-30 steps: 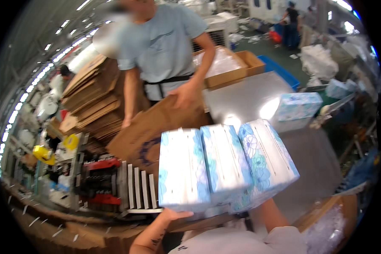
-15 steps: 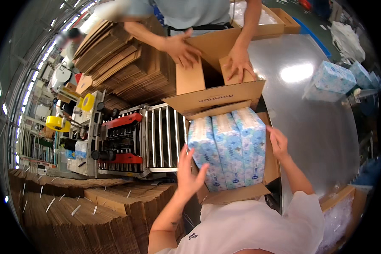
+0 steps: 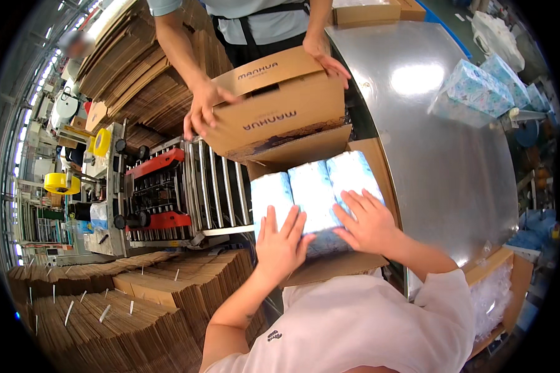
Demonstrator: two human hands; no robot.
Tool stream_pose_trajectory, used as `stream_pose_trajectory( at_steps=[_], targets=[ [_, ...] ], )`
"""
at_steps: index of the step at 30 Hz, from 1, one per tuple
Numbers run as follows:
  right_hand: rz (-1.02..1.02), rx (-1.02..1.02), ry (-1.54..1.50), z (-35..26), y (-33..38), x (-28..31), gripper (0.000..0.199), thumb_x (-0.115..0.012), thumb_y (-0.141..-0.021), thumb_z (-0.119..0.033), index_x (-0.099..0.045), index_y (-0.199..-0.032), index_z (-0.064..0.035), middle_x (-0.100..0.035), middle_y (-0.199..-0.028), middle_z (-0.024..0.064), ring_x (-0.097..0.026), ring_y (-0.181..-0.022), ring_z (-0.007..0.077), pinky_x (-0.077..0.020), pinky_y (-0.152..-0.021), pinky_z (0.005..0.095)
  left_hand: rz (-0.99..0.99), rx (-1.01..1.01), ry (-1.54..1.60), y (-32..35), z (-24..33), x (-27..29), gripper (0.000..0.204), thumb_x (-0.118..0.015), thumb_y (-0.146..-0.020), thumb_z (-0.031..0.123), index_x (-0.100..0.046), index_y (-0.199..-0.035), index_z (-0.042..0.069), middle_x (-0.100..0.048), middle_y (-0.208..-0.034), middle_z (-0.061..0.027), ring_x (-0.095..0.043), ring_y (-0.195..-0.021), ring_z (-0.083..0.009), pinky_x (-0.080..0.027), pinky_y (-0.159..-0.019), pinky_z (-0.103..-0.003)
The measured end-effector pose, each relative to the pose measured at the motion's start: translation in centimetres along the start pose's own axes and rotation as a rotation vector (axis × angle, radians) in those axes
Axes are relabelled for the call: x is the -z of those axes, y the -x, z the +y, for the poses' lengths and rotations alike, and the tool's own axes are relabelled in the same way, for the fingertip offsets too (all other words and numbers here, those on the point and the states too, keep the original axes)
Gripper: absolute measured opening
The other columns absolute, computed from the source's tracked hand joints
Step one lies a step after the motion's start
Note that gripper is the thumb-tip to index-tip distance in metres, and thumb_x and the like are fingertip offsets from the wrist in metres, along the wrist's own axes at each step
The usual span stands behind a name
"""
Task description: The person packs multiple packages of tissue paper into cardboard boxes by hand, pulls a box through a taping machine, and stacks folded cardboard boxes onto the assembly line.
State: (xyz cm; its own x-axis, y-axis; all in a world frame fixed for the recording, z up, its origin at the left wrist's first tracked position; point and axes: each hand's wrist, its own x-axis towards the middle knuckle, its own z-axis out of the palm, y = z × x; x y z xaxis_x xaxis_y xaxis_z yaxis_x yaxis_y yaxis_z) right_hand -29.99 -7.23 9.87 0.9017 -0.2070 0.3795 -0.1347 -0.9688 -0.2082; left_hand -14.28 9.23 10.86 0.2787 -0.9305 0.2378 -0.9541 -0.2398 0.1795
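So the left hand (image 3: 279, 241) is palm-down with its fingers spread apart, lying on the left and middle of three blue-and-white packs (image 3: 310, 186). The right hand (image 3: 368, 229) is open too, fingers a bit apart on top of the right-hand pack, thumb pointing in toward the middle one. Both hands look pretty much flat on the packs.

Those packs are side by side, a touch below and right of the frame's centre, sitting in an open carton (image 3: 372, 160) with a near flap (image 3: 333, 270) folded out toward the person's pale shirt (image 3: 367, 317).

Just above that, a co-worker has one hand (image 3: 206, 109) on the left end of some brown cardboard (image 3: 280, 112) and the other hand (image 3: 322, 55) at its upper right corner. Can't tell how much of it belongs to the same carton.

Left of centre there's a roller conveyor (image 3: 213, 186) and a red-and-black machine (image 3: 158, 221), with a yellow tape roll (image 3: 61, 183) further out. Flattened cardboard (image 3: 106, 329) fills the lower left, more stacked boards (image 3: 127, 59) the upper left. Over on the right: a shiny metal table (image 3: 454, 174), with more patterned packs (image 3: 482, 87) at upper right.
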Motion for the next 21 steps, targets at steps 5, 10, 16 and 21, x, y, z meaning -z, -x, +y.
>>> stream_pose_trajectory(
  at_steps=[5,10,16,21],
  targets=[
    [0.082,-0.021,-0.026,-1.8,3.1,-0.6,0.04,-0.068,-0.072,-0.032,-0.064,-0.103,-0.0077,-0.059,-0.114,0.0173,-0.059,-0.103,0.0305,-0.0431,-0.092,0.0414,0.08,0.014,-0.011,3.1,1.5,-0.6,0.047,-0.067,-0.076,0.039,-0.061,-0.115,0.012,-0.055,-0.125,-0.0056,-0.046,-0.116,-0.046,-0.044,-0.087,-0.052],
    [0.077,-0.025,-0.014,-1.7,3.0,-0.4,0.042,-0.068,-0.073,-0.033,-0.063,-0.106,-0.0079,-0.059,-0.114,0.0161,-0.057,-0.105,0.0287,-0.0414,-0.094,0.0406,0.073,0.028,0.001,3.0,1.5,-0.7,0.049,-0.065,-0.078,0.043,-0.061,-0.115,0.012,-0.055,-0.125,-0.006,-0.044,-0.118,-0.0465,-0.043,-0.088,-0.052],
    [0.079,-0.037,-0.028,-2.0,3.6,-0.3,0.042,-0.069,-0.072,-0.032,-0.063,-0.106,-0.0079,-0.059,-0.114,0.0161,-0.057,-0.105,0.0287,-0.0414,-0.094,0.0406,0.012,0.054,0.098,0.4,1.3,1.8,0.042,-0.069,-0.073,0.041,-0.065,-0.095,0.006,-0.066,-0.098,-0.0065,-0.055,-0.103,-0.038,-0.046,-0.081,-0.048],
    [0.078,-0.049,-0.046,-3.1,4.1,-0.4,0.042,-0.069,-0.071,-0.031,-0.063,-0.106,-0.0082,-0.058,-0.115,0.015,-0.057,-0.104,0.0283,-0.0422,-0.093,0.0404,-0.322,0.259,0.156,-5.8,2.0,0.0,0.05,-0.068,-0.076,0.043,-0.048,-0.088,-0.001,-0.061,-0.068,-0.0179,-0.063,-0.06,-0.035,-0.051,-0.053,-0.041]
  ],
)
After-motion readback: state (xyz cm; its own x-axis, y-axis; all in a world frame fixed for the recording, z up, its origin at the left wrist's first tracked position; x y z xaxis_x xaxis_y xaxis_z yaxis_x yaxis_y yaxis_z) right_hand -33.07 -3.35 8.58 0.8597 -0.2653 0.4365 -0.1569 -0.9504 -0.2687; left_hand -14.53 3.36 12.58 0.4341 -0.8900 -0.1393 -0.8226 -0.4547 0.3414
